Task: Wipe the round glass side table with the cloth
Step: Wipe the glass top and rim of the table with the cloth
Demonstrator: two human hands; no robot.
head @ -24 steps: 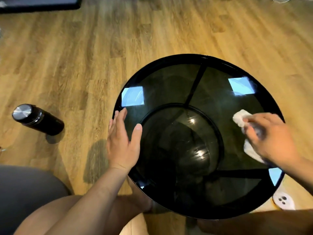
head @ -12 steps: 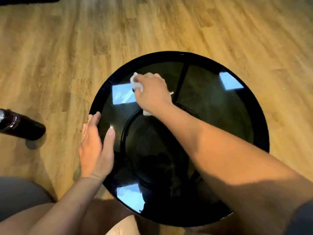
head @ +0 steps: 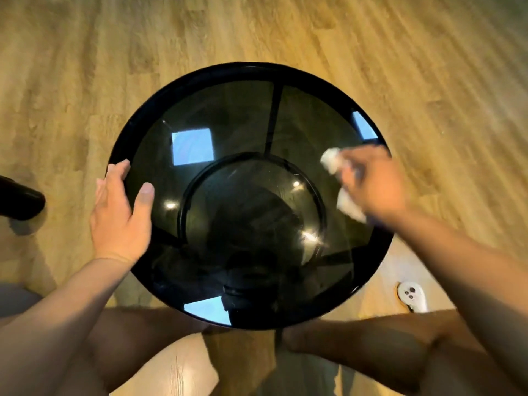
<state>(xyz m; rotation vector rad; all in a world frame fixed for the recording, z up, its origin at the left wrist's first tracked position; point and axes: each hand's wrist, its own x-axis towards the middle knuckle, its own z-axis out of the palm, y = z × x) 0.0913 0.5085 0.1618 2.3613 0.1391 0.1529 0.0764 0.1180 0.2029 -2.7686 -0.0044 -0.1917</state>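
Glass makes up the round side table (head: 251, 115), the biggest thing to see, and its dark worktop sits on the wooden floor (head: 85, 67) right in front of the person's knees. The glass looks hard, smooth and slippery, and it could crack, so I think soft rubbing is best. Its black rim looks like the safe place to hold it steady.

The left hand (head: 120, 212) rests on the left edge of the worktop. Its fingers (head: 118, 171) are spread out flat and loose, holding nothing, with the thumb lying on the glass.

The right hand (head: 374, 187) is on the right side of the worktop, near the rim. It is blurry. Its fingers are curled tight around the white cloth (head: 331, 160). The cloth looks soft, light and squishy, so it is easy to bunch up. Bits of it stick out above and below the hand.

Bright squares of light shine on the glass, and thin smears show near the middle, so I think more wiping is needed.

Left of the worktop, a dark bottle (head: 20, 201) lies on the floor. Close to the near right side of the worktop is a small white thing (head: 411, 295).
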